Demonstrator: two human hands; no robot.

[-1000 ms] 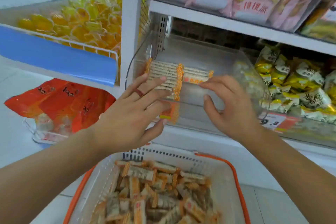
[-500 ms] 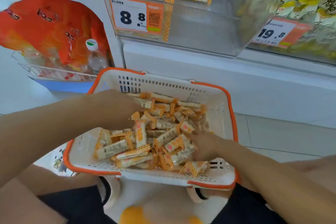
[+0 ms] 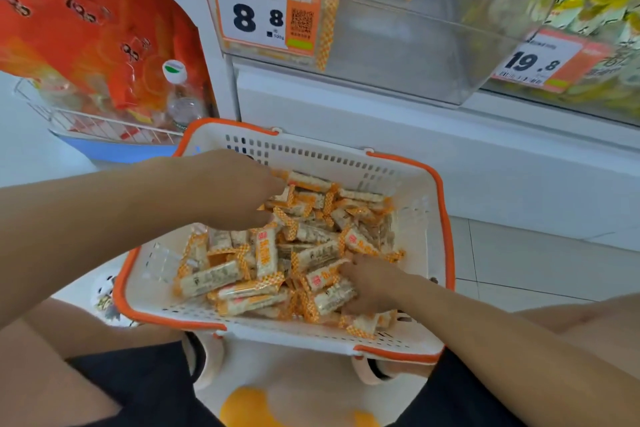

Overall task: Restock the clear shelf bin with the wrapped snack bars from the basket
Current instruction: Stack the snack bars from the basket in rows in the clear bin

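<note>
Snack bars (image 3: pixel 263 253) lie heaped in the basket (image 3: pixel 440 204); the clear bin (image 3: pixel 433 55) above is nearly empty. Right hand (image 3: pixel 370 284) curls round several; left hand (image 3: pixel 228 191) digs in, grip hidden. Better to gather them aligned.

Single head-worn view looked steeply down, close over the basket (image 3: pixel 420 218) on the lap; shelf bin (image 3: pixel 433 55) at top edge.

A white basket (image 3: pixel 412 191) is rimmed in orange; the snack bars (image 3: pixel 263 253) are wrapped in cream — orange-checked ends — below an orange-and-white price tag (image 3: pixel 266 15).
</note>
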